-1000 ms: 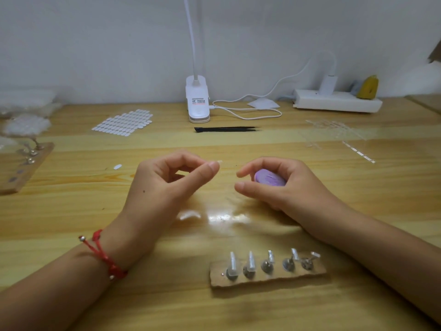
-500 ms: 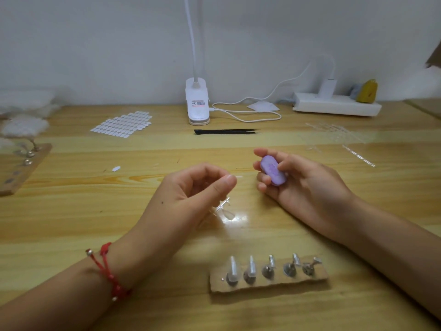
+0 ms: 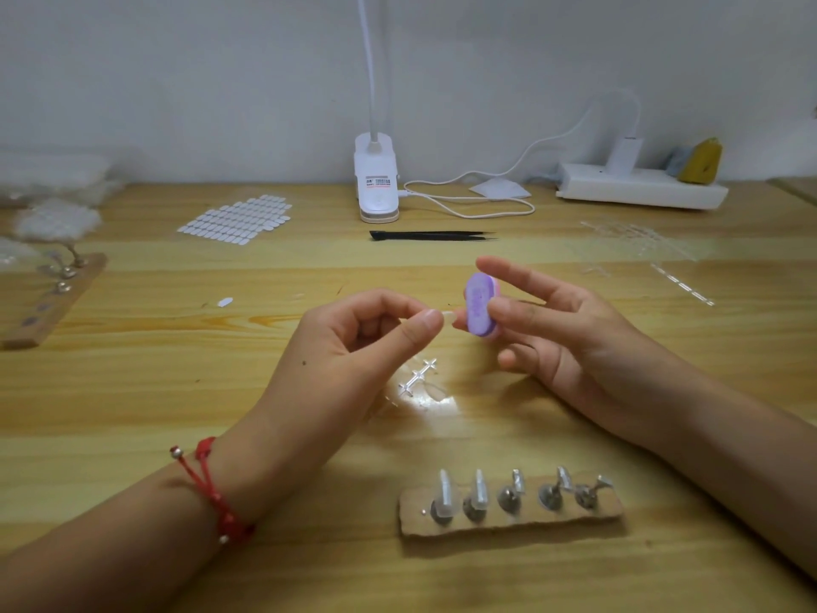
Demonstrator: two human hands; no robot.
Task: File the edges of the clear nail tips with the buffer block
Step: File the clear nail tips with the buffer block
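Nail tip: a small clear plastic nail tip [image 3: 448, 316], held above the middle of the surface between the two hands. Its long axis lies roughly level, and the free end points right, toward the buffer.
Contact: the free end meets or sits just beside the lower left edge of the buffer; which of the two cannot be told.
Buffer: a purple oval buffer block [image 3: 479, 303] with a pink layer along its far edge. Its long axis is steep, leaning slightly top-left to bottom-right, and the broad purple face is turned toward the camera.
Left hand: the left hand [image 3: 353, 347] pinches the nail tip between thumb and forefinger, with the other fingers curled. A red cord bracelet [image 3: 212, 488] circles the wrist.
Right hand: the right hand [image 3: 566, 347] grasps the buffer between the thumb and the fingers behind it, forefinger extended above.
Below the hands: a clear cross-shaped plastic sprue [image 3: 418, 378] lies on the light wooden surface [image 3: 132, 391].
Near edge: a brown cardboard strip [image 3: 508, 519] carries five small metal stands with nail tips, well apart from both hands.
Open room: bare wood lies on either side of the forearms and between the hands and the black tweezers [image 3: 433, 235].
Far edge: a white clip lamp base [image 3: 376, 183], a white power strip [image 3: 641, 192] and a sheet of white oval tabs [image 3: 236, 219].
Left edge: a wooden board [image 3: 48, 298] with metal stands.
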